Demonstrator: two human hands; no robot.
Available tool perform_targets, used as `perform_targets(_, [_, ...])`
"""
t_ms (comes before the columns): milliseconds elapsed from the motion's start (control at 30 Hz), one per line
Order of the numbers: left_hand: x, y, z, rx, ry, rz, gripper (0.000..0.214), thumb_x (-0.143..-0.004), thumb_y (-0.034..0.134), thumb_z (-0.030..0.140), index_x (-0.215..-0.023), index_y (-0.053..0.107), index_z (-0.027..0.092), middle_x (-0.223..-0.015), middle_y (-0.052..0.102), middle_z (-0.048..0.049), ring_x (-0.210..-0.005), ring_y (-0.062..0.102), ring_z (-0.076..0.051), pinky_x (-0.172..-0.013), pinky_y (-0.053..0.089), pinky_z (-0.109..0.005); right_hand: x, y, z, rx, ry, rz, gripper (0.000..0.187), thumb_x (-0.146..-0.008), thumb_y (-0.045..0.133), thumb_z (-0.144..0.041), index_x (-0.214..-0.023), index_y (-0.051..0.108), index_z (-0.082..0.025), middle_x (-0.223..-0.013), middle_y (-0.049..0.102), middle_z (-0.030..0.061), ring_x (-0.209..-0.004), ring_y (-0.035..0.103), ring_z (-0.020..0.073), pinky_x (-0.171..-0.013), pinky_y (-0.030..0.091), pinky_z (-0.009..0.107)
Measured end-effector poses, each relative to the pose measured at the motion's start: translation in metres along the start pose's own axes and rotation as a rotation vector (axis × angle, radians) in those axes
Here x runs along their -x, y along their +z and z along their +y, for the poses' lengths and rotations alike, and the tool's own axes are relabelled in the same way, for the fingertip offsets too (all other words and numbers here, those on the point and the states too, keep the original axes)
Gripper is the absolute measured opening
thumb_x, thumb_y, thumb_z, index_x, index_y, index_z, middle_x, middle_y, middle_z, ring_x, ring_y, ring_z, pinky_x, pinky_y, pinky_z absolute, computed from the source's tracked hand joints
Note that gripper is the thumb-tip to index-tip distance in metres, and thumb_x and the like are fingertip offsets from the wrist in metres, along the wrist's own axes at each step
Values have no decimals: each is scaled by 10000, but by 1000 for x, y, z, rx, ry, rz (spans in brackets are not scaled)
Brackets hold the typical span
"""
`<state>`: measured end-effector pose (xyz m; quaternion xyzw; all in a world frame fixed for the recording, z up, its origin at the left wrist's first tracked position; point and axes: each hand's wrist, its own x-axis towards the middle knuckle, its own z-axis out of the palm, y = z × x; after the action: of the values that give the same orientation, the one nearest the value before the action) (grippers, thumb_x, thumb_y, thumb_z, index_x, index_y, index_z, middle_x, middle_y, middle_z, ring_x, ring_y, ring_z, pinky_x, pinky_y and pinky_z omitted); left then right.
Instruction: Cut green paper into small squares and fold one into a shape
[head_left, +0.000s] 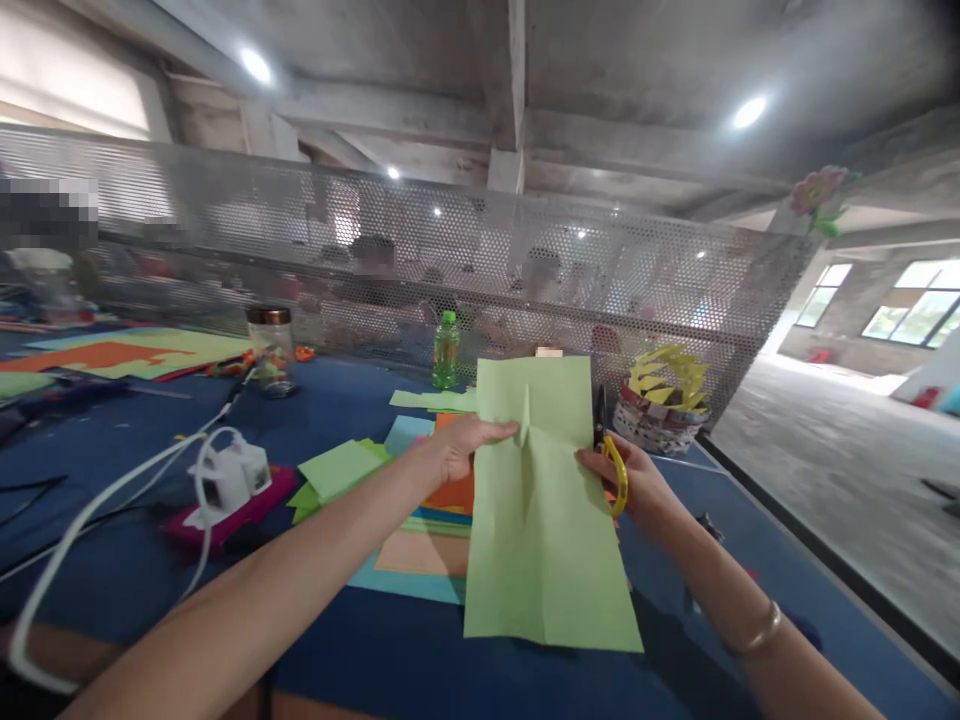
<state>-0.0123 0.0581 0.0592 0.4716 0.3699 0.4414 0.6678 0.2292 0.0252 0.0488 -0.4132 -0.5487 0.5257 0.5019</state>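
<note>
A light green sheet of paper [544,560], creased down its middle with a slit or fold near the top, is held up over the table. My left hand [465,445] is closed on the sheet's left side, with the thumb reaching across its front toward the slit. At the right edge, my right hand [634,475] grips a pair of scissors [616,475] with yellow handles and dark blades pointing upward. The fingertips of that hand also touch the sheet's edge. Behind the sheet lie stacked coloured papers [424,555], partly hidden by it.
A basket [660,425] with yellow paper pieces stands at the right. Farther back are a green bottle [445,350] and a jar [272,350]. At left, a pink power strip [262,505] has white cables. A perforated metal screen [450,240] borders the blue table [360,660].
</note>
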Motion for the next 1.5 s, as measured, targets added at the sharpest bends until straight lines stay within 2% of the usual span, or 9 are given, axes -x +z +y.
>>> perform_targets(100, [13, -3, -7, 94, 17, 56, 387, -624, 847, 246, -972, 731, 120, -1040, 744, -173, -980, 693, -345, -833, 563, -458, 1, 5, 4, 10, -25, -48, 514, -594, 864, -434, -1019, 675, -216, -891, 748, 32, -679, 686, 189, -629, 549, 286])
perform_targets(233, [27, -5, -10, 192, 24, 66, 439, -625, 852, 237, -1023, 724, 104, -1087, 728, -182, -970, 697, -340, -865, 557, -463, -1, 9, 11, 15, -43, -73, 483, -598, 867, -421, -990, 683, -206, -905, 743, 32, -722, 681, 190, -696, 551, 300])
perform_targets(400, [34, -7, -15, 246, 28, 103, 430, -626, 862, 248, -999, 728, 83, -1029, 737, -202, -871, 715, -352, -816, 565, -510, -1, 10, 16, 8, -36, -80, 452, -629, 854, -412, -993, 673, -213, -873, 733, 23, -685, 666, 175, -673, 550, 298])
perform_targets(567, [37, -9, -18, 279, 55, 154, 413, -629, 866, 241, -983, 735, 74, -970, 751, -188, -862, 717, -350, -820, 567, -502, 4, 15, 12, -3, -33, -70, 426, -643, 849, -391, -999, 677, -231, -910, 733, 13, -718, 672, 175, -669, 545, 279])
perform_targets(767, [49, -8, -13, 325, 17, 108, 391, -686, 826, 232, -1032, 728, 81, -1010, 748, -176, -897, 718, -343, -834, 572, -481, 8, 23, 11, -22, -30, -89, 416, -640, 851, -371, -991, 679, -226, -931, 729, 19, -742, 669, 176, -696, 550, 280])
perform_targets(933, [50, -8, -18, 369, 5, 71, 334, -745, 791, 250, -1033, 722, 96, -1044, 743, -169, -912, 720, -330, -838, 579, -475, 10, 26, 14, -32, -12, -123, 391, -650, 853, -360, -971, 680, -219, -818, 716, 5, -647, 642, 146, -629, 532, 251])
perform_targets(1033, [51, -6, -20, 403, 7, 65, 300, -767, 762, 205, -1041, 717, 93, -1012, 752, -161, -869, 727, -317, -826, 582, -491, 11, 28, 16, -42, -2, -127, 399, -675, 843, -362, -1009, 674, -223, -864, 722, 15, -697, 660, 152, -666, 539, 255])
perform_targets(1167, [52, -4, -19, 394, 4, 79, 325, -742, 774, 177, -1044, 714, 74, -968, 757, -169, -827, 731, -315, -835, 575, -498, 13, 33, 16, -63, -3, -137, 432, -674, 848, -343, -1049, 662, -236, -903, 728, 19, -755, 677, 164, -717, 549, 266])
perform_targets(1500, [54, -4, -18, 370, -42, 7, 443, -662, 841, 195, -1062, 701, 67, -942, 754, -181, -792, 727, -303, -773, 590, -457, 18, 41, 14, -93, 27, -172, 416, -649, 869, -336, -982, 649, -220, -797, 690, -27, -661, 641, 112, -645, 537, 199])
